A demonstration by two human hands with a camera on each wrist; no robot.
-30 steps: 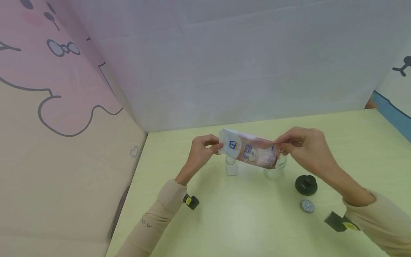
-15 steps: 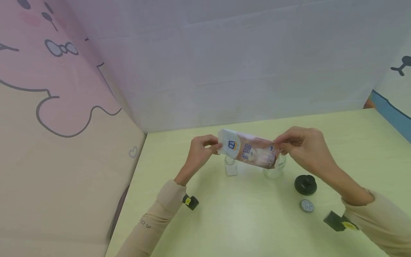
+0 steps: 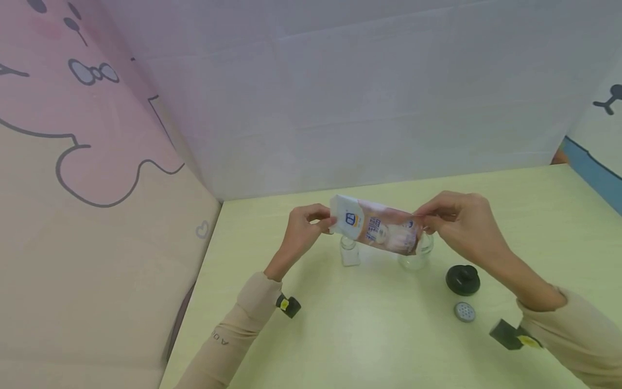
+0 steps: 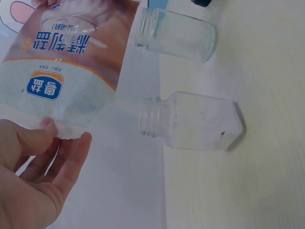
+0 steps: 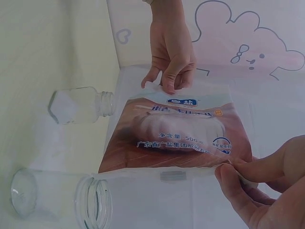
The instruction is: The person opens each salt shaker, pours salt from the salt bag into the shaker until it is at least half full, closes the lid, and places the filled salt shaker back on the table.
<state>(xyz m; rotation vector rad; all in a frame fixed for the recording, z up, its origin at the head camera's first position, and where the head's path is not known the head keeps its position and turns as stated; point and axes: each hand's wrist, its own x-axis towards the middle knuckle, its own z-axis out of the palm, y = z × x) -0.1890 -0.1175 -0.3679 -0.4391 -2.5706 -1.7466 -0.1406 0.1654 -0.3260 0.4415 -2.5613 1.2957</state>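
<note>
- Your left hand (image 3: 306,229) pinches the pale end of the bag (image 3: 376,226) between thumb and fingertips; the other fingers are loosely bent beneath.
- Your right hand (image 3: 459,221) pinches a corner at the brown end, thumb against bent fingers.
- Bag hangs between your two hands, above the table (image 3: 340,335); it lies flat and tilted, its right end lower in the head view; printed face shows a blue logo.
- Bottle (image 3: 349,254), clear, square-sided, stands upright near your left hand; brown specks show near its base in the left wrist view.
- Jar (image 3: 413,262), clear, round, stands upright near your right hand; bag hides part of it from your head camera.
- Black lid (image 3: 463,280) lies right of the jar; grey cap (image 3: 465,312), pierced with holes, lies just beside the lid.
</note>
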